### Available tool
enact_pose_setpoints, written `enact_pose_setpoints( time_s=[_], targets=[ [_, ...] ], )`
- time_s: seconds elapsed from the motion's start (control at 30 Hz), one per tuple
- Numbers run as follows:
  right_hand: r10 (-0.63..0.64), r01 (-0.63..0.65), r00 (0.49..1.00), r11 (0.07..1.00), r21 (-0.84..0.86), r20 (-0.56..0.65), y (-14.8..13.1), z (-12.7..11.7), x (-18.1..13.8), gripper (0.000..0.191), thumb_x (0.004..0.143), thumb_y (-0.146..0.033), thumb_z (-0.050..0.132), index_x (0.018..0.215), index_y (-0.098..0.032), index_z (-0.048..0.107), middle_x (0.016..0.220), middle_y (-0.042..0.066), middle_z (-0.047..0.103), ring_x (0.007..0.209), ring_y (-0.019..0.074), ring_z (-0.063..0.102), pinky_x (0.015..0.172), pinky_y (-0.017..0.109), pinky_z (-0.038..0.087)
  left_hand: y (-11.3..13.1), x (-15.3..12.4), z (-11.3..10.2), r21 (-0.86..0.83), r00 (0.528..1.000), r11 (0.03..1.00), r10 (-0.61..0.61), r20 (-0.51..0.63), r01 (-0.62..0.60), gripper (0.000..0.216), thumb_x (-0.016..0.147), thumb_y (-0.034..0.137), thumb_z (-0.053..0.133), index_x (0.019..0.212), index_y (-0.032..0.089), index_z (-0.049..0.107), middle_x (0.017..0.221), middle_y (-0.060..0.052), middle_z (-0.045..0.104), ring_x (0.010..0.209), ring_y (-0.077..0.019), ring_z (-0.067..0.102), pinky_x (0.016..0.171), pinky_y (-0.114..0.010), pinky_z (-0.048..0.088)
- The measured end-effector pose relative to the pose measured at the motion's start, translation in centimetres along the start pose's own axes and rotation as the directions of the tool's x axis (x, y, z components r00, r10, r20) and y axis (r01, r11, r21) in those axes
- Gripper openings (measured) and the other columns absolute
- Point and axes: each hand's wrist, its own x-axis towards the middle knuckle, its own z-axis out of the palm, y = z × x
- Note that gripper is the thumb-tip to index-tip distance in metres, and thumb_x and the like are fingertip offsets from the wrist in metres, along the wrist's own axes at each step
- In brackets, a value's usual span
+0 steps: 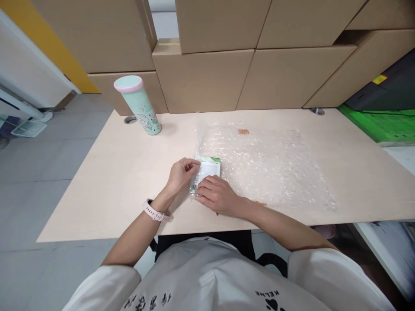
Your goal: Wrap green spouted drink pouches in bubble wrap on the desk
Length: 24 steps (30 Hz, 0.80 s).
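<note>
A small white and green box [212, 166] lies on the left end of a clear sheet of bubble wrap [269, 164]. The wrap's left edge is folded over part of the box. At the box's upper left, my left hand [181, 172] pinches the edge of the wrap between thumb and fingers. My right hand [215, 194] rests across the near part of the box, with bent fingers closed on the wrap at its lower left corner. Both hands hide parts of the box.
A mint-green tumbler [144, 108] with a pink rim stands at the table's [106, 181] back left. Stacked cardboard boxes [207, 82] wall off the back edge. At the far right are a green crate [385, 125] and a dark case [389, 86].
</note>
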Motion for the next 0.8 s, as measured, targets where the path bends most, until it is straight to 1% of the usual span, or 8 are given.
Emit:
enact_pose_setpoints(
  time_s=[0.07,0.1,0.17,0.27,0.43,0.57,0.67,0.8],
  targets=[
    [0.014,-0.014,1.0,0.999,0.029,0.002,0.1,-0.1,0.0,0.033,0.105,-0.033,0.047,0.091,-0.016,0.072,0.088,0.007,0.071,0.085,0.02,0.058,0.074,0.034,0.042,0.2,-0.1,-0.5,0.078,0.996,0.997,-0.003,-0.091,0.01,0.025,0.08,0.029,0.067,0.102,0.021,0.074,0.092,-0.003,0.067,0.065,-0.0115,0.056,0.061,-0.025,0.045],
    [0.02,-0.021,1.0,0.999,0.042,0.009,0.1,-0.2,0.1,0.034,0.105,-0.033,0.047,0.091,-0.016,0.072,0.088,0.007,0.071,0.085,0.02,0.057,0.074,0.034,0.042,0.4,-0.2,-0.7,0.084,0.994,0.996,-0.03,-0.1,0.038,0.029,0.08,0.029,0.068,0.108,0.021,0.071,0.094,-0.003,0.067,0.065,-0.0114,0.058,0.06,-0.025,0.046],
    [0.035,-0.037,0.999,0.997,0.063,0.032,0.1,-0.4,0.1,0.034,0.105,-0.034,0.046,0.092,-0.017,0.072,0.09,0.007,0.071,0.086,0.0202,0.057,0.075,0.034,0.042,0.8,-0.3,-1.2,0.021,0.992,0.993,-0.119,-0.039,0.12,0.036,0.081,0.03,0.068,0.115,0.021,0.065,0.088,-0.001,0.067,0.06,-0.0116,0.06,0.059,-0.026,0.047],
    [0.061,-0.067,0.996,0.993,0.096,0.061,0.1,-0.6,0.1,0.033,0.105,-0.034,0.047,0.093,-0.017,0.072,0.092,0.007,0.071,0.088,0.0208,0.056,0.078,0.034,0.043,1.3,-0.4,-1.6,-0.148,0.967,0.959,-0.227,0.117,0.243,0.038,0.08,0.031,0.07,0.114,0.019,0.057,0.069,0.005,0.061,0.052,-0.0118,0.059,0.055,-0.025,0.047],
    [0.115,-0.126,0.99,0.978,0.165,0.078,0.0,-0.9,0.0,0.03,0.104,-0.033,0.049,0.088,-0.018,0.069,0.089,0.006,0.07,0.084,0.02,0.053,0.074,0.033,0.042,1.6,-0.6,-1.2,-0.32,0.936,0.891,-0.249,0.249,0.322,0.047,0.074,0.026,0.077,0.111,0.02,0.05,0.063,0.009,0.057,0.049,-0.0094,0.056,0.049,-0.021,0.044],
    [0.182,-0.206,0.977,0.93,0.305,0.108,0.0,-1.4,0.1,0.026,0.101,-0.033,0.052,0.081,-0.02,0.062,0.079,0.002,0.065,0.077,0.0171,0.052,0.069,0.03,0.039,1.7,-1.0,-0.2,-0.425,0.909,0.818,-0.261,0.324,0.387,0.05,0.07,0.024,0.079,0.107,0.021,0.045,0.059,0.011,0.056,0.041,-0.0078,0.05,0.042,-0.019,0.038],
    [0.273,-0.308,0.951,0.841,0.444,0.143,0.1,-2.3,0.3,0.025,0.098,-0.031,0.056,0.076,-0.02,0.057,0.071,-0.001,0.059,0.07,0.0141,0.051,0.066,0.029,0.038,1.9,-1.3,0.3,-0.505,0.908,0.771,-0.225,0.354,0.388,0.049,0.071,0.026,0.08,0.107,0.021,0.046,0.059,0.01,0.058,0.039,-0.0073,0.049,0.04,-0.019,0.036],
    [0.433,-0.487,0.864,0.592,0.642,0.257,0.7,-3.6,0.4,0.033,0.098,-0.04,0.055,0.072,-0.02,0.053,0.067,-0.004,0.056,0.061,0.0111,0.051,0.059,0.026,0.039,2.6,-1.8,0.2,-0.64,0.902,0.673,-0.095,0.422,0.37,0.049,0.078,0.029,0.077,0.119,0.02,0.051,0.064,0.006,0.062,0.047,-0.009,0.056,0.047,-0.02,0.042]
  ],
)
